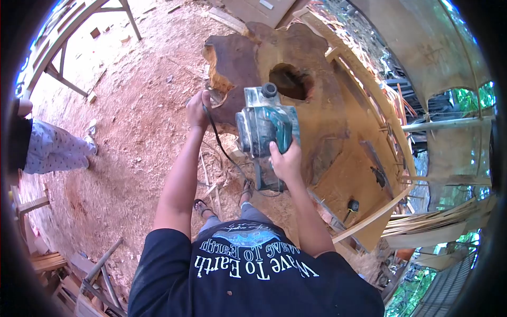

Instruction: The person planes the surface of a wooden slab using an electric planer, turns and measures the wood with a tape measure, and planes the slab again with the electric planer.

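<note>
My right hand [287, 161] is wrapped round the teal rear handle of an electric planer [255, 129]. The planer is over the near left edge of a large brown wood slab [330, 113]; I cannot tell whether its sole touches the wood. A dark hollow [290, 82] opens in the slab beyond the tool. My left hand [198, 110], left of the planer, is closed on a black power cord [221, 143]. The cord loops down past the planer's near end.
A small black and yellow object [353, 205] lies on the flat wooden surface at right. Curved wooden rails [404, 153] border it. Another person's legs [53, 148] show at left. Shavings cover the ground [127, 142]. A wooden frame [63, 37] stands at upper left.
</note>
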Demonstrator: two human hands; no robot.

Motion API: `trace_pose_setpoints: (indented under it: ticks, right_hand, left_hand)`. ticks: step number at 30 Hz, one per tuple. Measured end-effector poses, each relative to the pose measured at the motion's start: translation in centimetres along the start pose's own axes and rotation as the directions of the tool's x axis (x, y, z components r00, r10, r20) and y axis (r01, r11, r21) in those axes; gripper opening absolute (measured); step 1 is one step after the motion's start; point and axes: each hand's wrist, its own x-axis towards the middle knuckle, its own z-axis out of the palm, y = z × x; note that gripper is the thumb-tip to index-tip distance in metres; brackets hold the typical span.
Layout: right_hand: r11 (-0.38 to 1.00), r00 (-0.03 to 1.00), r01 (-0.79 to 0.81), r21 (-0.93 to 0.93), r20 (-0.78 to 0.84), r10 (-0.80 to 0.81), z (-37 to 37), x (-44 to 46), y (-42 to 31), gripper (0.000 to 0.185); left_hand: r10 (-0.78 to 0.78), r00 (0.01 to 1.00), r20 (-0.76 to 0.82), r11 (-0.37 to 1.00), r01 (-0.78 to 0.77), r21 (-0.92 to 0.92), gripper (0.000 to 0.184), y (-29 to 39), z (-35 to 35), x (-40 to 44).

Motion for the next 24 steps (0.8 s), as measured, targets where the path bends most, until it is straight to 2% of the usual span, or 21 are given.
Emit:
trace_pose_setpoints:
  ticks: [2, 6, 8, 9, 12, 14, 16, 19, 22, 24]
  right_hand:
    - [0.996, 0.999, 0.031, -0.082, -0.030, -0.033, 0.9, 2.0, 0.7, 0.033]
    - [0.997, 0.997, 0.005, -0.074, -0.076, -0.011, 2.7, 5.8, -0.7, 0.045]
    - [0.997, 0.995, 0.032, -0.070, -0.089, -0.038, 3.7, 8.0, -0.8, 0.043]
    - [0.997, 0.995, 0.035, -0.066, -0.088, -0.041, 4.2, 9.1, -1.0, 0.042]
    - [0.997, 0.995, 0.038, -0.068, -0.090, -0.044, 6.2, 13.4, -0.9, 0.038]
    - [0.980, 0.975, 0.131, -0.150, -0.158, -0.155, 7.1, 16.3, -2.3, 0.038]
    - [0.978, 0.976, 0.109, -0.179, -0.167, -0.139, 7.8, 19.2, -3.6, 0.038]
    - [0.973, 0.971, 0.093, -0.210, -0.195, -0.135, 8.7, 23.1, -4.9, 0.037]
    - [0.976, 0.971, 0.067, -0.205, -0.211, -0.111, 9.4, 26.8, -5.4, 0.036]
    - [0.976, 0.969, 0.059, -0.208, -0.223, -0.107, 10.0, 29.3, -5.7, 0.036]
  left_hand:
    - [-0.025, 1.000, 0.013, 1.000, 0.025, 0.011, 0.046, 0.1, -0.1, 0.1]
    - [-0.046, 0.999, 0.024, 0.998, 0.045, 0.044, 0.047, 0.2, -0.1, 0.1]
    - [-0.049, 0.998, 0.035, 0.997, 0.046, 0.068, 0.048, -0.1, 0.0, 0.1]
    - [-0.031, 0.999, 0.017, 0.999, 0.031, 0.014, 0.049, -0.2, 0.1, 0.1]
    - [-0.078, 0.994, 0.074, 0.996, 0.074, 0.049, 0.050, -1.1, 0.3, 0.2]
    - [-0.061, 0.996, 0.065, 0.995, 0.056, 0.084, 0.051, -1.3, 0.4, 0.2]
    - [-0.073, 0.995, 0.073, 0.991, 0.064, 0.121, 0.051, -1.1, 0.3, 0.3]
    - [-0.015, 1.000, 0.017, 0.999, 0.014, 0.046, 0.063, -1.4, 0.7, 0.4]
    - [-0.086, 0.994, 0.072, 0.983, 0.073, 0.166, 0.054, -1.3, 0.2, 0.3]
    - [-0.090, 0.994, 0.066, 0.983, 0.078, 0.166, 0.055, -1.1, 0.1, 0.5]
